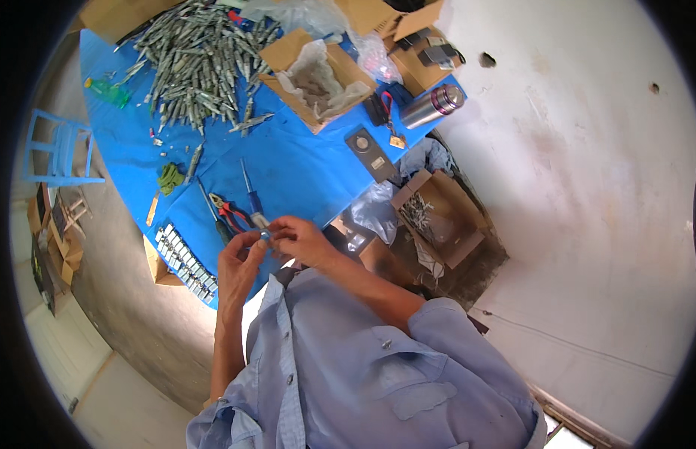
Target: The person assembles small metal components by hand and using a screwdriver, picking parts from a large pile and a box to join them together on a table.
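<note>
Presently both hands meet over the near edge of the blue table [303, 168], pinching one small metal part [265, 234] between them: the left hand [239, 262] closes its fingertips on it from one side, the right hand [301, 239] from the other (the part is too small to tell its exact form). By all appearances this is a fitting or inspection step on a single piece. Just beyond the grip lie a blue-handled screwdriver [248, 191] and red-handled pliers [230, 212]; to the left of the grip, a row of small metal blocks [186, 263]; far beyond, a heap of grey metal pieces [202, 60]. Any following move calls for steady fingertip pressure, with a tool taken up only after one hand frees itself.
</note>
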Demonstrator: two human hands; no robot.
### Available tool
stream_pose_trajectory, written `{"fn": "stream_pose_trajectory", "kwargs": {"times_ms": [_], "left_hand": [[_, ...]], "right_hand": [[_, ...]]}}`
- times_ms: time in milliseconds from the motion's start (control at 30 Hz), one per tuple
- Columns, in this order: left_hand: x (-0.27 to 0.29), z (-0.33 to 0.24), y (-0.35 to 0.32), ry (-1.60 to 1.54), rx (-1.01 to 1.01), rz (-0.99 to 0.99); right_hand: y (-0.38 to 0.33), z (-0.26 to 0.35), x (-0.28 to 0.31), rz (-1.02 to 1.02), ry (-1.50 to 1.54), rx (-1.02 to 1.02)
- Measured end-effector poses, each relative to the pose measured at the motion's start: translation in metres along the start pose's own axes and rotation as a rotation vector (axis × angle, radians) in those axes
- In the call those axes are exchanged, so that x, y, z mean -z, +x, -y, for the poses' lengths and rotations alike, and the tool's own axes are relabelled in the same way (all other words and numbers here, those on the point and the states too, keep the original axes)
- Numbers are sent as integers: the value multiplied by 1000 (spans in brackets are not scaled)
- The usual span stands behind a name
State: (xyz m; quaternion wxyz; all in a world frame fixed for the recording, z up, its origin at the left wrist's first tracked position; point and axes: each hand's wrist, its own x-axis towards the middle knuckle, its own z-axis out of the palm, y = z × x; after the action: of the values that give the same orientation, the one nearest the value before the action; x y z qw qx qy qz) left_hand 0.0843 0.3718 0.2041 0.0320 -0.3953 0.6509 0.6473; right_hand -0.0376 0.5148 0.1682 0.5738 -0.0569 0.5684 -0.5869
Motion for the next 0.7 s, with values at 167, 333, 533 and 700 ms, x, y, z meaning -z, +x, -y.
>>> {"fn": "stream_pose_trajectory", "kwargs": {"times_ms": [167,333,533,700], "left_hand": [[-14,-5,6,99,22,92],[-5,7,10,125,52,111],[3,19,8,138,75,41],[9,29,12,96,62,11]], "right_hand": [[-39,-56,85,-487,444,-72],[-97,-142,242,-1175,762,108],[-133,-172,290,-1282,623,-315],[-87,-191,238,-1061,224,-347]]}}
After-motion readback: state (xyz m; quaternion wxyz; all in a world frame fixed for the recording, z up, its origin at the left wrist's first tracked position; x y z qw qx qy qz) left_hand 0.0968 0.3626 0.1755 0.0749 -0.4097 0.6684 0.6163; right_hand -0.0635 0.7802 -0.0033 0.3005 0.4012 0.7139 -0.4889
